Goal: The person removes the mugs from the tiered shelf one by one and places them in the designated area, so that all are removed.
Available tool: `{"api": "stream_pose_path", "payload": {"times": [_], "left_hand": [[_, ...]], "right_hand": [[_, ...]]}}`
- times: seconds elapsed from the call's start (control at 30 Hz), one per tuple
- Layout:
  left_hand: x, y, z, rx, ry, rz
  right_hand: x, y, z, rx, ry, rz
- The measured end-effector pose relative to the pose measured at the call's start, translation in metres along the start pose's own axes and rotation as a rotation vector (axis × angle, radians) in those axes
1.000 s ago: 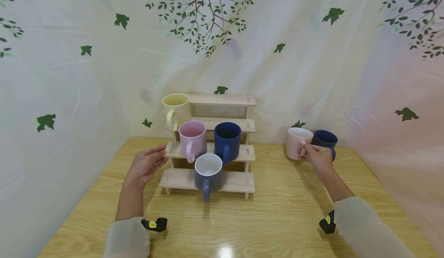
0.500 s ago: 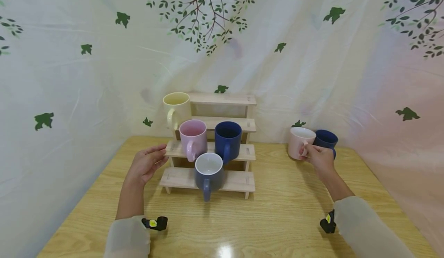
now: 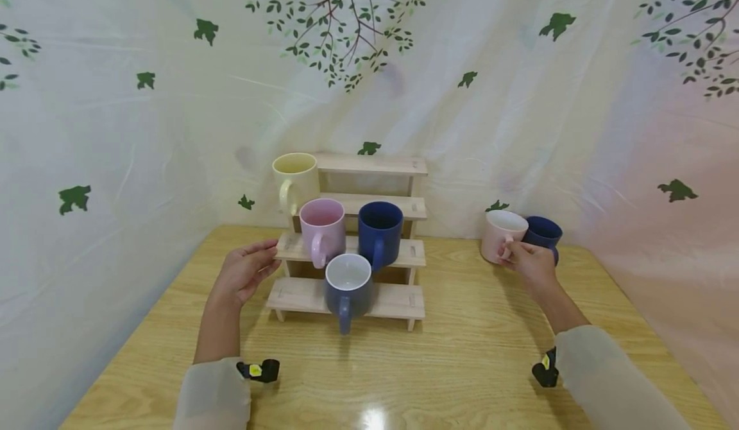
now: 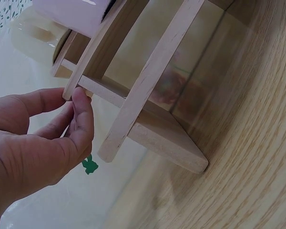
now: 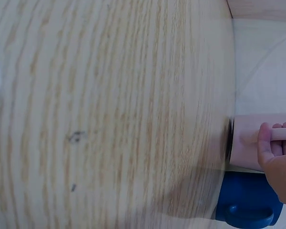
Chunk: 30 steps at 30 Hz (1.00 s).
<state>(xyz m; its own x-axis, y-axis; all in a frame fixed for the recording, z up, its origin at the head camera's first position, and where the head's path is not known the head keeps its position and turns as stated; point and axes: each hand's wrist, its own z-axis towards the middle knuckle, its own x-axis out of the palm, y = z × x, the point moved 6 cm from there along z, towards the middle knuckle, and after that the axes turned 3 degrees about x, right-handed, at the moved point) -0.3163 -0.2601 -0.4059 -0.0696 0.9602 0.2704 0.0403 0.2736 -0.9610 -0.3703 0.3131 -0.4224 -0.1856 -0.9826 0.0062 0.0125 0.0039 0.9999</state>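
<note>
Our left hand [image 3: 245, 275] pinches, our right hand [image 3: 531, 264] grips.
Left of centre, we hold the pale wooden four-tier stand [image 3: 398, 300] by its edge; at right, the light-pink cylindrical mug [image 3: 494, 240] by its handle, just beside a dark-blue mug [image 3: 543, 232].

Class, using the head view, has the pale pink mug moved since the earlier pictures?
Yes: the pale pink mug in the right hand has shifted slightly rightward, judged against the green backdrop print just above it.

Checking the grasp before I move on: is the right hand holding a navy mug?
No, the right hand grips the pale pink mug by its handle.
</note>
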Motion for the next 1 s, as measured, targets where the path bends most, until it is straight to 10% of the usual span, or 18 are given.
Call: {"api": "stream_pose_path", "payload": {"times": [1.0], "left_hand": [[-0.002,0.001,0.001,0.003,-0.003,-0.005]], "right_hand": [[-0.010,-0.008,0.002,0.056,0.106,-0.117]]}}
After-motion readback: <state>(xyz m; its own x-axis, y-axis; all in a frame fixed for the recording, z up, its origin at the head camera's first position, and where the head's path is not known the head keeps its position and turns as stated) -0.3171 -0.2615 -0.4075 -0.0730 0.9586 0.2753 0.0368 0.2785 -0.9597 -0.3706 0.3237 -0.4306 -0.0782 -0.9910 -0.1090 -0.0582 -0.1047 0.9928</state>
